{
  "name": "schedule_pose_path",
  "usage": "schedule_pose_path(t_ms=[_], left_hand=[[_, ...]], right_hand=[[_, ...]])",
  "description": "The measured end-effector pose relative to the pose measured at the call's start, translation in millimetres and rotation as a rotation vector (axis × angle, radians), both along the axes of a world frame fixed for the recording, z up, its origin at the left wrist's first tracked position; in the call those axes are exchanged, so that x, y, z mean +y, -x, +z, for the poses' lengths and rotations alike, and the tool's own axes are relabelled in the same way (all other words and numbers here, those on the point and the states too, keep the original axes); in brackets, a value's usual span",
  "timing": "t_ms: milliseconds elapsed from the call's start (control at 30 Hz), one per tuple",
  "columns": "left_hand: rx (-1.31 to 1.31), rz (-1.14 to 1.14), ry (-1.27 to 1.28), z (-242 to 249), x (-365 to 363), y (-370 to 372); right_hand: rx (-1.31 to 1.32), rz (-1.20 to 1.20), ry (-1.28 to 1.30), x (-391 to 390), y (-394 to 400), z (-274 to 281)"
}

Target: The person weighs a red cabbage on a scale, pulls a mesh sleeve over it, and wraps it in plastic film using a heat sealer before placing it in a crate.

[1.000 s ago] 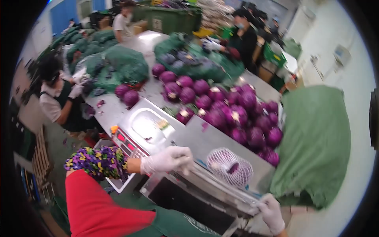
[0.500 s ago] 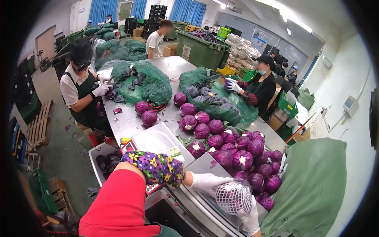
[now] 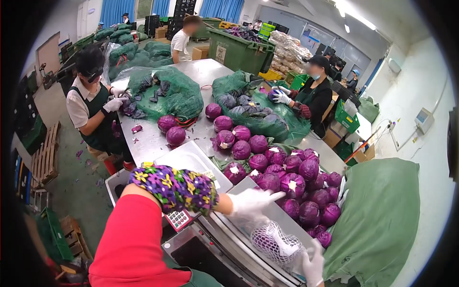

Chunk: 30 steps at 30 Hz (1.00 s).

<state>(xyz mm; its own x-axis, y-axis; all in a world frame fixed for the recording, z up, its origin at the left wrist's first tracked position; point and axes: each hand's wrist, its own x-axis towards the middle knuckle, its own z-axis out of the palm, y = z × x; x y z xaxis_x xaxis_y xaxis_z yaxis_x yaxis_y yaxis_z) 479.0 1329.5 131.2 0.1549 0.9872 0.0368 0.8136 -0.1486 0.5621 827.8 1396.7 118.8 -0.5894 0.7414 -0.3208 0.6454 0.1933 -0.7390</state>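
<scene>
A white foam net sleeve with clear plastic film around it lies on the metal surface in front of me. What it encloses hardly shows through the mesh. My left hand, in a white glove, is above the sleeve's far end, fingers stretched out toward the red cabbages. At the sleeve's near right end is my right hand, gloved too, with thumb and fingers apart. The cabbages are heaped just beyond the metal plate, several with pale cut stems facing up.
A white scale with a keypad stands left of the plate. Green mesh bags of dark leaves lie on the steel table. Two people work across it. A green sheet drapes at right.
My left hand has come off the netted bundle and reaches toward the cabbages. The bundle now lies lower and tilted on the surface. My right hand has opened and shifted slightly right.
</scene>
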Motion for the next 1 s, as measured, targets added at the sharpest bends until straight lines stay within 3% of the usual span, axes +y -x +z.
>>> schedule_pose_path(t_ms=[33, 67, 100, 133, 200, 267, 300, 367, 400, 467, 500, 533, 600, 700, 1000], left_hand=[[0.115, -0.245, -0.343, 0, 4, 15], [0.268, -0.504, -0.400, -3, 4, 17], [0.319, -0.675, -0.606, -26, 10, 19], [0.366, -0.846, -0.816, -51, 15, 16], [0.287, -0.858, -0.856, -55, 17, 6], [0.196, -0.625, -0.224, -43, 15, 0], [-0.037, -0.533, -0.079, -37, 18, -5], [-0.146, -0.511, -0.083, -36, 14, -8], [-0.255, -0.490, -0.077, -36, 11, -8], [-0.442, -0.487, 0.037, -48, -7, -17], [-0.499, -0.464, 0.118, -33, -28, -18], [-0.556, -0.446, 0.206, -19, -49, -21], [-0.941, -0.452, 0.445, -51, -72, -39], [-1.131, -0.517, 0.654, -79, -112, -58], [-0.990, -0.526, 0.805, -129, -181, -61]], right_hand=[[0.009, 0.151, -0.523, 3, -12, -7], [0.018, 0.305, -1.045, 4, -18, -7], [-0.039, 0.581, -1.210, 10, -20, -4], [-0.043, 0.583, -1.202, 11, -20, -16], [-0.159, 0.689, -1.170, 24, -7, -57], [0.048, 0.476, -0.992, 31, 13, -71], [0.089, 0.350, -0.827, 35, 16, -73], [0.217, 0.247, -0.642, 23, 36, -49], [0.476, 0.248, -0.350, 34, 32, -75], [0.402, 0.185, -0.498, -47, 57, -9], [0.236, 0.231, -0.077, -47, 57, 23], [0.348, 0.104, 0.078, -66, 17, 19], [-0.034, 0.052, 0.506, -79, -27, -6], [0.127, 0.067, 0.304, -140, -45, -29], [0.399, -0.309, 0.785, -211, -37, -72]])
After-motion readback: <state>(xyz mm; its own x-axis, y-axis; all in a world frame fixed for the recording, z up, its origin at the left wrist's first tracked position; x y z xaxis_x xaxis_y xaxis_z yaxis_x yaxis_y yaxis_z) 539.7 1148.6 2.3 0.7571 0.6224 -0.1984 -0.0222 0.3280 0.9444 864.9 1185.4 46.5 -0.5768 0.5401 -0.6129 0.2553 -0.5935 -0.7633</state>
